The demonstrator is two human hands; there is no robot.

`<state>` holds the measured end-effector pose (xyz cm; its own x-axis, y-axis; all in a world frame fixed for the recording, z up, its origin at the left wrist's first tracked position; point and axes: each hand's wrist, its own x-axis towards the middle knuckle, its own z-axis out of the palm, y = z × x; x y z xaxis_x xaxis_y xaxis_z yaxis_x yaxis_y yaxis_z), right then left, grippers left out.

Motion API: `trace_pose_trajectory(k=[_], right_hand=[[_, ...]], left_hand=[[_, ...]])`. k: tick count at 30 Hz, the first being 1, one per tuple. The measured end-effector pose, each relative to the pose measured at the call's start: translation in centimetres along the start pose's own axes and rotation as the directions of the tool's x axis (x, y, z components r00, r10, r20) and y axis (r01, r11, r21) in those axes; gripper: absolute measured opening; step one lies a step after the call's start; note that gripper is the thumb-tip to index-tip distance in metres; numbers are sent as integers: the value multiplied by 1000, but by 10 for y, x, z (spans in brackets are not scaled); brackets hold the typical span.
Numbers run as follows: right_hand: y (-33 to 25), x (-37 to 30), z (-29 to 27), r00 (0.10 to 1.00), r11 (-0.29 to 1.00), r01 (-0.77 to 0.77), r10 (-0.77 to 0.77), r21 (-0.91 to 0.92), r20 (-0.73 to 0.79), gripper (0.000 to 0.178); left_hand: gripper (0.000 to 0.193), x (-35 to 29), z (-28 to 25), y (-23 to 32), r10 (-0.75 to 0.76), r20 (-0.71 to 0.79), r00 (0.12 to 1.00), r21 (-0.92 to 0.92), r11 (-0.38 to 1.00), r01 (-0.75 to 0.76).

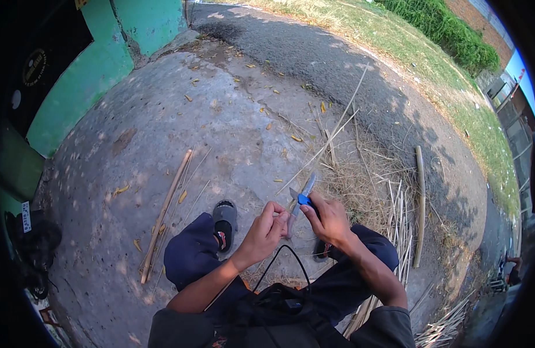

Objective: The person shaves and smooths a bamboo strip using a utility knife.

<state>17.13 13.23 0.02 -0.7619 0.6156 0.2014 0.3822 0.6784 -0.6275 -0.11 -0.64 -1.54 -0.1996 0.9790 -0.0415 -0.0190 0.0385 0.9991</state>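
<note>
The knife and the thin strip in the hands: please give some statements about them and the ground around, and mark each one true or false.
1. The right hand holds a knife with a blue handle. True.
2. The left hand rests on the ground. False: it is raised in front of the person and pinches the near end of a thin bamboo strip.
3. A curved bamboo pole lies on the ground to the person's right. True.
4. The strip points toward the green wall. False: it runs away to the upper right, toward the asphalt.
5. The person's feet are bare. False: a sandal is on the left foot.
</note>
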Motion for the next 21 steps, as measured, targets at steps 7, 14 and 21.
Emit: trace_pose_trajectory(k=[7,14,21], right_hand=[[2,-3,11,1000,1000,-4,4,-29,6,35],[9,8,4,996,999,-31,34,32,-86,38],[61,31,-32,922,975,-199,219,95,-320,48]], left_hand=[[21,-2,3,19,96,-52,994,249,965,-80],[14,-11,12,17,254,-114,960,456,873,-177],[10,-23,19,10,225,-41,973,525,834,-171]])
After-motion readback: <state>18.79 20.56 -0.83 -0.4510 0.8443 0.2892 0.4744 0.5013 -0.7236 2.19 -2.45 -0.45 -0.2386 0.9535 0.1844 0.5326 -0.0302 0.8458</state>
